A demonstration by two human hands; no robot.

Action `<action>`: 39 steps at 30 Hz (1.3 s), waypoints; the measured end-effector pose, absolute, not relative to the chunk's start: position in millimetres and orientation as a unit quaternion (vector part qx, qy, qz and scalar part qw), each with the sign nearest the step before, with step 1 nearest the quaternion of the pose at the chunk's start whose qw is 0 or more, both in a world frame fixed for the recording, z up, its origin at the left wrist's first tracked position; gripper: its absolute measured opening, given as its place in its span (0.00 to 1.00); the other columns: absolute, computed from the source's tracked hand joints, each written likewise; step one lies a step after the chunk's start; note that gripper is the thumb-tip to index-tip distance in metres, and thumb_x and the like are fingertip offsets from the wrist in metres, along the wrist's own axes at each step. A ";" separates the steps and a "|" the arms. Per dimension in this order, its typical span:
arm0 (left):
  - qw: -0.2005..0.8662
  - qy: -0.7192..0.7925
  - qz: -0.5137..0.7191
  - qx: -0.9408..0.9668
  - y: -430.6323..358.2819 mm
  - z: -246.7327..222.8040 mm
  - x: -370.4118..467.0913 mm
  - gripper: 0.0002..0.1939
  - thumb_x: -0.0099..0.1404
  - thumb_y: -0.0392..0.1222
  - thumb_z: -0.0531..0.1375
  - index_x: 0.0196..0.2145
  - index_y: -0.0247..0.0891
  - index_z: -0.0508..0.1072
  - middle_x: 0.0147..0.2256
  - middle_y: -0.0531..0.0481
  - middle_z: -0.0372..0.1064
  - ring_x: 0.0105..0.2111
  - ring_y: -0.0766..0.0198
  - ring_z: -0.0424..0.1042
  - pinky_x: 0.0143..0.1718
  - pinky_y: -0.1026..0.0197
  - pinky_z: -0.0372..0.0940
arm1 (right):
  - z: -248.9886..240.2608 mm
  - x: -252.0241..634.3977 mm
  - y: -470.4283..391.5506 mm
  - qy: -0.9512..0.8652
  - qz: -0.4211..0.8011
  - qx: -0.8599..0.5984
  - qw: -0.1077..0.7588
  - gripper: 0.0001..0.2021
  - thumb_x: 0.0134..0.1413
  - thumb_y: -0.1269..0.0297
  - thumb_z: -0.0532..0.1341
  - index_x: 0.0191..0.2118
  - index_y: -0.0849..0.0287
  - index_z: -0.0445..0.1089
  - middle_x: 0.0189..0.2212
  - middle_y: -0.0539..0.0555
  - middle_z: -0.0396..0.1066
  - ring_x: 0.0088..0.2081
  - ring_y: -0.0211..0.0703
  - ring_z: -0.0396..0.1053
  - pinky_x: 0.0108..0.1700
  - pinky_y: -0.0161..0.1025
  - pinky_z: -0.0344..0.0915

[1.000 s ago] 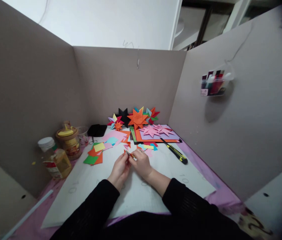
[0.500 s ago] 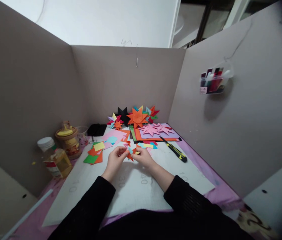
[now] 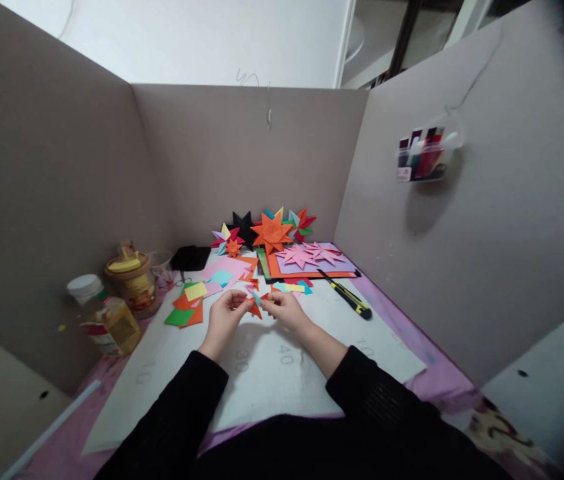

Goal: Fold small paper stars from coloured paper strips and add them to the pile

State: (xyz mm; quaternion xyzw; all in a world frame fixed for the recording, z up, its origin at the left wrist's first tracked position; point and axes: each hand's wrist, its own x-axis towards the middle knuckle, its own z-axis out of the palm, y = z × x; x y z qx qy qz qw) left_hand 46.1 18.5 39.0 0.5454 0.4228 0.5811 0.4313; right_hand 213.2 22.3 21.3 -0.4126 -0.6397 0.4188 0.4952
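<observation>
Between my hands, above the white board (image 3: 262, 393), is a small folded paper piece (image 3: 256, 305) in orange, light blue and pink. My left hand (image 3: 225, 318) pinches its left side between thumb and fingers. On its right side, my right hand (image 3: 287, 311) grips it the same way. My fingers cover part of the piece. Just behind the hands lie small yellow, blue and red papers (image 3: 295, 288). Loose green, orange and yellow squares (image 3: 185, 316) lie to the left of my left hand.
Several folded stars (image 3: 272, 232) stand at the back, with pink stars (image 3: 299, 256) on stacked sheets. A yellow-black cutter (image 3: 349, 298) lies right. A bottle (image 3: 109, 320), a brown jar (image 3: 135, 283) and a black phone-like object (image 3: 191, 258) are left. Grey panels (image 3: 252, 153) enclose the table.
The view has shifted slightly. The folded piece has turned a little between my fingers, and its light blue part now stands more upright. Both hands keep their grip.
</observation>
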 end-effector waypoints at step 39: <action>0.425 0.381 0.568 0.593 11.0 42.8 50.7 0.07 0.46 0.31 0.66 0.24 0.38 0.74 0.28 0.51 0.69 0.30 0.66 0.65 0.29 0.69 0.58 | 15.8 208.5 22.9 -0.618 0.427 -0.443 0.490 0.09 0.42 0.61 0.62 0.25 0.63 0.69 0.16 0.45 0.62 0.18 0.31 0.56 0.21 0.30 0.53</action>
